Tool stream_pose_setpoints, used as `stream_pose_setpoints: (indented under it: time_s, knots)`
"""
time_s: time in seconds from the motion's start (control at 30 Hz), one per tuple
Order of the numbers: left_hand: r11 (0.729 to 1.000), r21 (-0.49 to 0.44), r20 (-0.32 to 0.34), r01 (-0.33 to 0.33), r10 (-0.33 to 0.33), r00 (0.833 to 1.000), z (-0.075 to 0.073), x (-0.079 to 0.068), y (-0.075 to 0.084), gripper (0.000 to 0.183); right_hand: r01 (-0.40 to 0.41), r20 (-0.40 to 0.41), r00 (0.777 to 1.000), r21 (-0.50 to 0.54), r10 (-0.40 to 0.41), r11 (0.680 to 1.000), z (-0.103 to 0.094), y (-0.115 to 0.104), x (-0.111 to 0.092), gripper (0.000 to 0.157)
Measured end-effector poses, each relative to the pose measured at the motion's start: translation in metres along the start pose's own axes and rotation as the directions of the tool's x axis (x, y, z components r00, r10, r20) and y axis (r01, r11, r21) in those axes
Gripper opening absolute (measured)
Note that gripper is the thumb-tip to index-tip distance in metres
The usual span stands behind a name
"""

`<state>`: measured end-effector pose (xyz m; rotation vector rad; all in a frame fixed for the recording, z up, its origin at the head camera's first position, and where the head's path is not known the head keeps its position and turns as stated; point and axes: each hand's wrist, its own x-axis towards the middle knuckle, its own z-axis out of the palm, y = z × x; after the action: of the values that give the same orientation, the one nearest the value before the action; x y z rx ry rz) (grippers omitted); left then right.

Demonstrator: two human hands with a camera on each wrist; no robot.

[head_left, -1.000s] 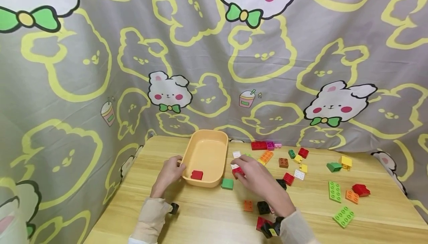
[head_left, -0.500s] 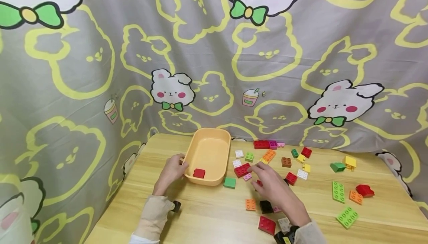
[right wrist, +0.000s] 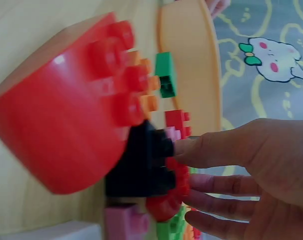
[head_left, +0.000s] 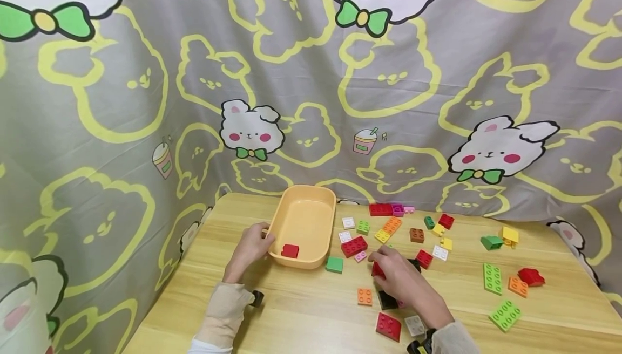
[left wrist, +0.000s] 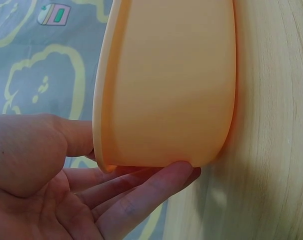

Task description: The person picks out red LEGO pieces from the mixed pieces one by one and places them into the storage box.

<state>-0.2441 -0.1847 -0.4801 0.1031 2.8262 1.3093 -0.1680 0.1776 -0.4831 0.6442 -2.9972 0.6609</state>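
Observation:
In the head view my left hand (head_left: 250, 250) holds the near left corner of an orange plastic tray (head_left: 308, 224). The left wrist view shows its thumb at the rim and its fingers (left wrist: 146, 197) against the outer wall. One red brick (head_left: 290, 251) lies inside the tray. To the right, my right hand (head_left: 405, 281) has thumb and fingertips around another red brick (head_left: 377, 269), partly hidden by the hand. Beside it is a black brick (head_left: 386, 300). The right wrist view shows the thumb (right wrist: 211, 147) and fingers on either side of the red brick.
A green brick (head_left: 334, 264) lies by the tray's near right corner, with a long red brick (head_left: 353, 246) to its right. Several coloured bricks spread rightward, including a lime one (head_left: 505, 315). A red brick (head_left: 388, 326) lies near the right forearm. A patterned curtain (head_left: 301, 73) stands behind the table.
My right hand has left the long red brick near the tray, moved right and toward me, and its fingers have come down around another red brick. The left hand stays on the tray.

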Motion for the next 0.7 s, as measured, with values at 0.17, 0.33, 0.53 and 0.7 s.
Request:
stream_pose_setpoints:
  time_s: [0.17,0.33,0.53,0.7]
  knots:
    - [1.000,-0.013,0.004,0.012,-0.012,1.000,-0.0001,0.0003,0.0000,0.034,-0.009,0.016,1.000,-0.011,0.009,1.000,0.0037,0.0037,0.0003,0.032]
    - [1.000,-0.011,0.002,0.002,-0.002,1.000,-0.0001,-0.0003,0.0001,0.034,-0.014,0.018,1.000,-0.004,0.014,1.000,0.0062,0.0051,0.0012,0.030]
    - [1.000,-0.009,0.000,0.007,-0.007,1.000,0.0004,-0.0002,-0.0017,0.033,-0.022,0.028,0.999,-0.017,0.023,1.000,0.0098,0.0060,0.0031,0.032]
    - [1.000,0.003,-0.005,0.000,0.000,1.000,-0.0003,0.0001,-0.0017,0.030,-0.015,0.019,1.000,-0.013,0.016,1.000,0.0096,0.0063,0.0046,0.032]
